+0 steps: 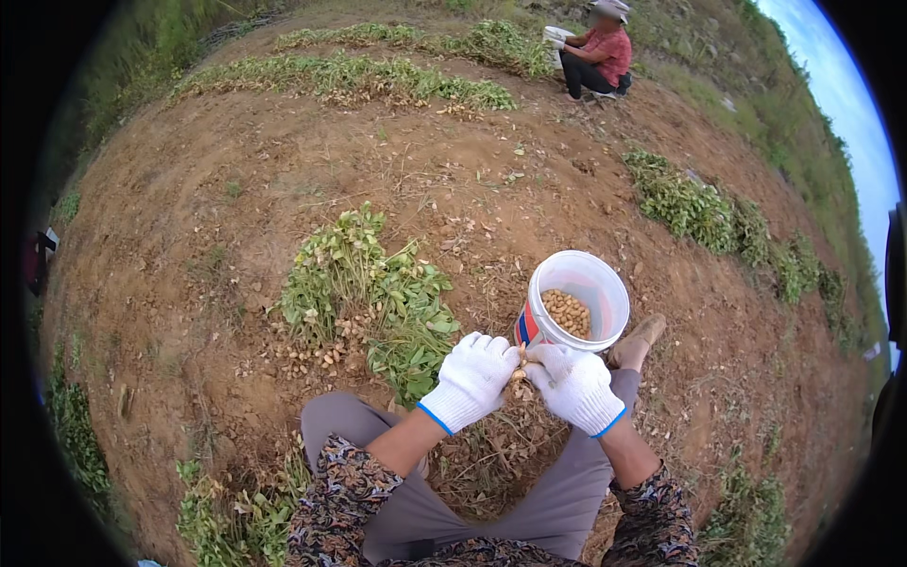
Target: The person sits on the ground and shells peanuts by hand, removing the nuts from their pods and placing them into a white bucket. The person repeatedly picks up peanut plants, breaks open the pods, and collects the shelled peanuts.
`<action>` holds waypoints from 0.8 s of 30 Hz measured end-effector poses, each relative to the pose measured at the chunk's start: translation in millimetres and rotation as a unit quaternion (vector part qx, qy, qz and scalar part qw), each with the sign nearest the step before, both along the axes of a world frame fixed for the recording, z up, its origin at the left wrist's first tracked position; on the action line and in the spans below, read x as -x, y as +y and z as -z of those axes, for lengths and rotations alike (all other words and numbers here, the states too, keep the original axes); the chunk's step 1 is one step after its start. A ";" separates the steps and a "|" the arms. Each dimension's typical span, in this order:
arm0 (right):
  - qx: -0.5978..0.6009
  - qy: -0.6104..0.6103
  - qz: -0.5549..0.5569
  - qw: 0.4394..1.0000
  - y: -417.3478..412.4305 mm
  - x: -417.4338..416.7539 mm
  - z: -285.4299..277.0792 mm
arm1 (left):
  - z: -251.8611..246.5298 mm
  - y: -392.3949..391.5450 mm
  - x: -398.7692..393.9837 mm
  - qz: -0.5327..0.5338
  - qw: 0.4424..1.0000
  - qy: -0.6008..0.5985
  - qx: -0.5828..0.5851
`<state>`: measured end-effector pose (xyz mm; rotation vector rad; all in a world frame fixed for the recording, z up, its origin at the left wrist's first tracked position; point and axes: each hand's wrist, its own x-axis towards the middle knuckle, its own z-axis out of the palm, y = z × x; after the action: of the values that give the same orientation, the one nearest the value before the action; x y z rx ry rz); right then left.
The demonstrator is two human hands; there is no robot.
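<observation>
My left hand [476,374], in a white knit glove with a blue cuff, is closed around a peanut plant [414,352] near its roots. Leafy green stems spread out from that fist to the left. Between my hands hang a few peanut pods [520,373]. My right hand [575,383], gloved the same way, pinches at these pods, its fingers partly hidden. Just beyond it stands a white plastic bucket [611,275] with a red and blue outer side. Peanuts [565,313] cover part of its bottom.
A pile of pulled peanut plants [340,276] lies ahead on the left, pods towards me. More plants [237,517] lie by my left knee. My right foot [638,341] is beside the bucket. Farther off, a person [606,57] sits low, holding another bucket [558,32] near plant rows [347,76].
</observation>
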<state>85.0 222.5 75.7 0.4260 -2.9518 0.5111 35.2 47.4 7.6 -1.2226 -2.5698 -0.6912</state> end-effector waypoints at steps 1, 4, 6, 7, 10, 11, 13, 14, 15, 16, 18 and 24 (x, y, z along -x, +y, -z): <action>0.000 -0.009 -0.009 1.000 3.2 -1.7 0.1 | 0.2 1.4 -2.2 0.010 1.000 -0.006 0.014; 0.053 -0.021 -0.034 0.998 8.5 4.1 8.5 | 3.7 0.7 0.1 0.018 0.998 -0.036 0.041; 0.110 -0.042 -0.045 0.992 9.1 5.9 11.4 | -2.8 -0.5 -1.5 0.016 0.995 -0.069 0.071; 0.128 -0.056 -0.041 0.989 8.5 6.6 14.1 | -2.6 -0.7 -1.7 0.013 0.995 -0.070 0.076; 0.156 -0.072 -0.054 0.984 6.2 8.4 22.0 | -1.1 -3.3 -2.9 0.008 0.993 -0.065 0.098; 0.125 -0.063 -0.039 0.989 2.9 4.7 21.3 | -0.7 -4.8 -4.0 0.011 0.992 -0.060 0.109; 0.059 -0.049 -0.006 0.997 -7.6 -4.0 14.3 | -1.1 -4.5 -3.9 0.012 0.993 -0.059 0.097; 0.060 -0.010 -0.023 0.998 -6.4 -4.5 16.3 | -4.4 -4.7 -4.1 0.009 0.995 -0.061 0.078; 0.137 0.010 -0.012 0.990 -5.3 -6.2 19.5 | -7.5 -3.6 -4.0 0.007 0.996 -0.062 0.056; 0.213 0.030 -0.001 0.977 -4.0 -7.6 24.8 | -8.7 -2.4 -3.2 0.021 0.998 -0.044 0.027; 0.321 0.084 -0.011 0.943 -3.8 -3.9 31.1 | -9.5 -2.0 -2.2 0.044 0.999 -0.009 -0.031; 0.705 -0.154 0.153 0.675 -8.4 -26.0 21.6 | -12.6 -3.9 -0.6 0.123 0.983 0.018 -0.139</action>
<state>111.0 214.1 54.1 -0.3766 -1.7718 2.5314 35.9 43.5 20.2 -1.4497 -2.2184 -1.0265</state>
